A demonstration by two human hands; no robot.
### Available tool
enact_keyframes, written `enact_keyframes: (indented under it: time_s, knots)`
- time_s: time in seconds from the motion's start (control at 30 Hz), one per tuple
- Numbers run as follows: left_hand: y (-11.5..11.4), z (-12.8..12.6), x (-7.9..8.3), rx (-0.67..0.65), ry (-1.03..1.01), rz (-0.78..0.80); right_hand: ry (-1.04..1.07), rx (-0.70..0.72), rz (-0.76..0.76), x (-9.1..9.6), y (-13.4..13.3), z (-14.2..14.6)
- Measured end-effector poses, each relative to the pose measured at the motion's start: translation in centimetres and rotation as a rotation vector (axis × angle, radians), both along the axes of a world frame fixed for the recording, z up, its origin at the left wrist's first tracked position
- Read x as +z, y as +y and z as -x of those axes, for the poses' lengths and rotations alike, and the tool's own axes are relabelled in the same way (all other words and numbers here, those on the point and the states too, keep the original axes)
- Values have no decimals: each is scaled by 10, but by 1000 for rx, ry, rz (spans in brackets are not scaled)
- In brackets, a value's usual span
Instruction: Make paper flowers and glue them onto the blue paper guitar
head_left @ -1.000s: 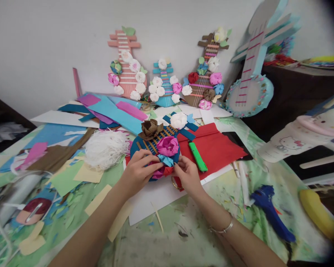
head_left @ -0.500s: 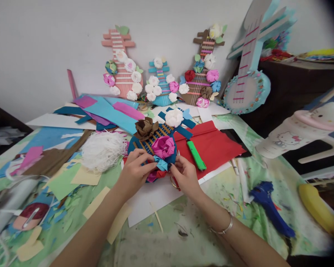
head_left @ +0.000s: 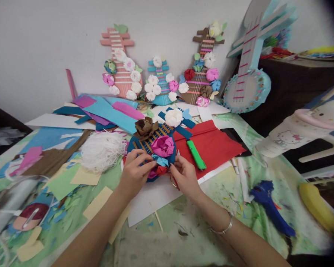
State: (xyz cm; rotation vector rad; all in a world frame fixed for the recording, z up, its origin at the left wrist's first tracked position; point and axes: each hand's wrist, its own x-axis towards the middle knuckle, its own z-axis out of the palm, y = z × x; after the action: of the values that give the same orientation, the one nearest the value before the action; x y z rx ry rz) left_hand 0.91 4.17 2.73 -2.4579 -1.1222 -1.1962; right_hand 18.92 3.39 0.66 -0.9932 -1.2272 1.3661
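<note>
Left hand (head_left: 135, 173), right hand (head_left: 185, 175), apparently pinching red paper flower (head_left: 161, 170)

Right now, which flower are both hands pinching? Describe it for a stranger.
Find the dark-blue paper guitar lying flat beside the red sheet. At its near rim, between left hand and right hand, sits the red flower, under the light-blue flower and magenta flower.

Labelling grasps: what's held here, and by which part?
Left hand and right hand pinch the red flower from either side, at the near rim of the blue guitar.
</note>
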Motion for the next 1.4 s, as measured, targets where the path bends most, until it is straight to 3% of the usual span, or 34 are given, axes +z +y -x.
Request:
enact_keyframes:
  time_s: [0.57, 0.9, 1.07, 1.2, 1.4]
  knots:
    - [1, 0, 3, -21, -131, 73, 39, 26, 13, 0, -2, 1]
    - [3, 10, 10, -15, -290, 193, 368, -84, 299, 17, 5, -1]
    - [-3, 9, 17, -114, -111, 141, 444, -103, 366, 27, 6, -6]
    - [-6, 5, 16, -54, 92, 92, 460, -93, 382, 32, 5, -6]
    - [-3, 1, 24, 58, 152, -34, 404, -54, 379, 49, 1, 3]
